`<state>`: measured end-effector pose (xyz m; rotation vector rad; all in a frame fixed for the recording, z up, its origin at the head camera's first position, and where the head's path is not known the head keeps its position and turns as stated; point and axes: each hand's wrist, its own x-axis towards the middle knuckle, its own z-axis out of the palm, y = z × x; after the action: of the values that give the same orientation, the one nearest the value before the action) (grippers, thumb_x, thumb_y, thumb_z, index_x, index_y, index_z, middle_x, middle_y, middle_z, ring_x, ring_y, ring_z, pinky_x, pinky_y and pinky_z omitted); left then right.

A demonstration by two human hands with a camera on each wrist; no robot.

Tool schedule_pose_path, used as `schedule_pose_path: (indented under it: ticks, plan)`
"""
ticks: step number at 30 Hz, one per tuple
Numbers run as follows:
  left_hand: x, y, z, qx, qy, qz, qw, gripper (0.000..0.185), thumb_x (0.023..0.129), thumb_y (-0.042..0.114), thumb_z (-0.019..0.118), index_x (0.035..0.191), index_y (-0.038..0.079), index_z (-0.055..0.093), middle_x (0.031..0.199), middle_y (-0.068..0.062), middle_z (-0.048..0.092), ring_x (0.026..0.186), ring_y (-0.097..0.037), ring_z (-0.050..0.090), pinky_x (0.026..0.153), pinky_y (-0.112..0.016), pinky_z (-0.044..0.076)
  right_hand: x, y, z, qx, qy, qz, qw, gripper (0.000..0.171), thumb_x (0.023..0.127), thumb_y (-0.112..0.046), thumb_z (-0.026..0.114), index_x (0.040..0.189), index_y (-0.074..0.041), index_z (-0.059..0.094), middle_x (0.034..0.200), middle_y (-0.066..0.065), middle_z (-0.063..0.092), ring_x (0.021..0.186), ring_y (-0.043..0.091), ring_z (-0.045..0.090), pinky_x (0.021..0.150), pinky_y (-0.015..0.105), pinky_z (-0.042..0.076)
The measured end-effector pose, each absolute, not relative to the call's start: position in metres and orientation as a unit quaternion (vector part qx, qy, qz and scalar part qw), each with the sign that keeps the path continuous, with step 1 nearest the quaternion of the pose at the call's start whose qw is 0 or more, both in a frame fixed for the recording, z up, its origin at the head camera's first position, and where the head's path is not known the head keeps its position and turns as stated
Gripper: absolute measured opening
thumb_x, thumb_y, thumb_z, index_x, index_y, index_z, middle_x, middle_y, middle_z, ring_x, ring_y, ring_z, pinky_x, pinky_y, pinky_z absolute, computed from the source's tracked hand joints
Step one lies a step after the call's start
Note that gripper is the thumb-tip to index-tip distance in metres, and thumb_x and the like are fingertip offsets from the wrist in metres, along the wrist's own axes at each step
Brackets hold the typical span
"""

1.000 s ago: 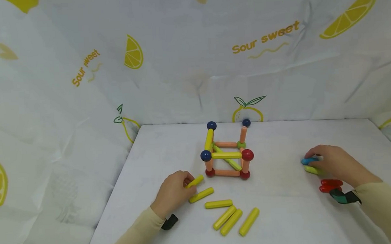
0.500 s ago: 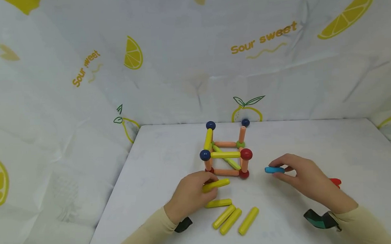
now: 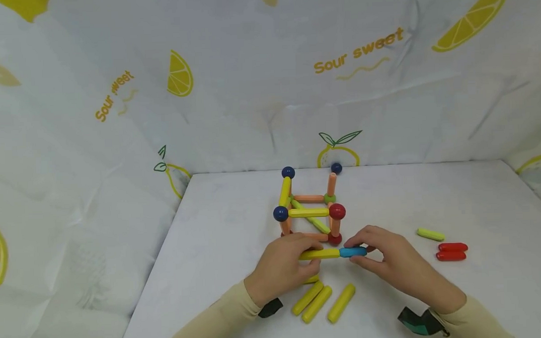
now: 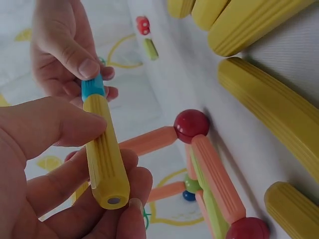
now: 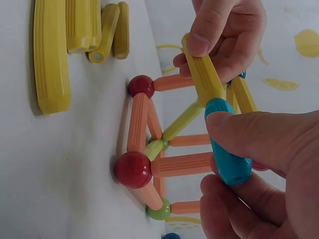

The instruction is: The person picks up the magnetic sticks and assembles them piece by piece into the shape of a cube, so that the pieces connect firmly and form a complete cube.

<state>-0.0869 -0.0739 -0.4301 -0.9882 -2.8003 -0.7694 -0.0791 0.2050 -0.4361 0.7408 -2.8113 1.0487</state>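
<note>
My left hand [image 3: 285, 268] pinches a yellow stick [image 3: 319, 254] [image 4: 103, 154] [image 5: 202, 72]. My right hand [image 3: 390, 262] pinches a short blue stick [image 3: 353, 251] [image 4: 92, 87] [image 5: 227, 154]. The two sticks meet end to end in one line, held just in front of the stick-and-ball cube frame [image 3: 310, 212]. That frame has peach, yellow and green sticks joined by red [image 3: 337, 211] and dark blue balls [image 3: 280, 213].
Several loose yellow sticks [image 3: 322, 301] lie on the white table [image 3: 227, 225] below my hands. To the right lie a green stick [image 3: 430, 234] and two red sticks [image 3: 451, 251]. A dark blue ball [image 3: 336, 168] sits behind the frame. Lemon-print cloth walls surround the table.
Both hands moved inward to the front of the frame. The right hand carried the blue stick left from the far right, and its end now meets the yellow stick's end.
</note>
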Motion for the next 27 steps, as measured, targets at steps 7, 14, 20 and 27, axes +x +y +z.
schedule_pose_path:
  ticks: [7,14,20,27]
  plan:
    - [-0.088,-0.071,-0.432,-0.332,-0.920,-0.200,0.055,0.031,0.098,0.026,0.079,0.128,0.020,0.077,0.126,0.010,0.078,0.102,-0.004,0.072,0.086,-0.016,0.056,-0.077,0.199,-0.434,0.231,-0.909,0.344,0.038,0.037,0.087,-0.015,0.092,0.113,-0.034,0.075,0.107,-0.021,0.069,0.093,-0.001,0.063,0.077,0.024,0.060]
    - [-0.096,-0.068,-0.447,-0.315,-0.935,-0.132,0.098,0.032,0.100,0.021,0.079,0.131,0.019,0.074,0.112,0.007,0.079,0.097,-0.009,0.073,0.082,-0.020,0.059,-0.081,0.184,-0.431,0.232,-0.906,0.343,0.083,0.036,0.085,-0.010,0.092,0.111,-0.029,0.076,0.106,-0.017,0.071,0.089,0.005,0.064,0.073,0.021,0.057]
    - [-0.102,-0.067,-0.459,-0.296,-0.941,-0.086,0.141,0.028,0.100,0.021,0.080,0.126,0.014,0.072,0.115,0.003,0.077,0.103,-0.012,0.075,0.079,-0.022,0.063,-0.085,0.172,-0.437,0.241,-0.911,0.302,0.143,0.039,0.080,-0.006,0.095,0.109,-0.024,0.077,0.110,-0.011,0.073,0.093,0.009,0.071,0.077,0.028,0.064]
    - [-0.103,-0.063,-0.466,-0.285,-0.940,-0.046,0.184,0.031,0.099,0.019,0.080,0.127,0.011,0.071,0.114,0.000,0.077,0.104,-0.013,0.076,0.075,-0.023,0.064,-0.088,0.164,-0.440,0.255,-0.906,0.273,0.200,0.040,0.076,-0.003,0.097,0.107,-0.019,0.077,0.110,-0.006,0.074,0.096,0.013,0.076,0.084,0.039,0.067]
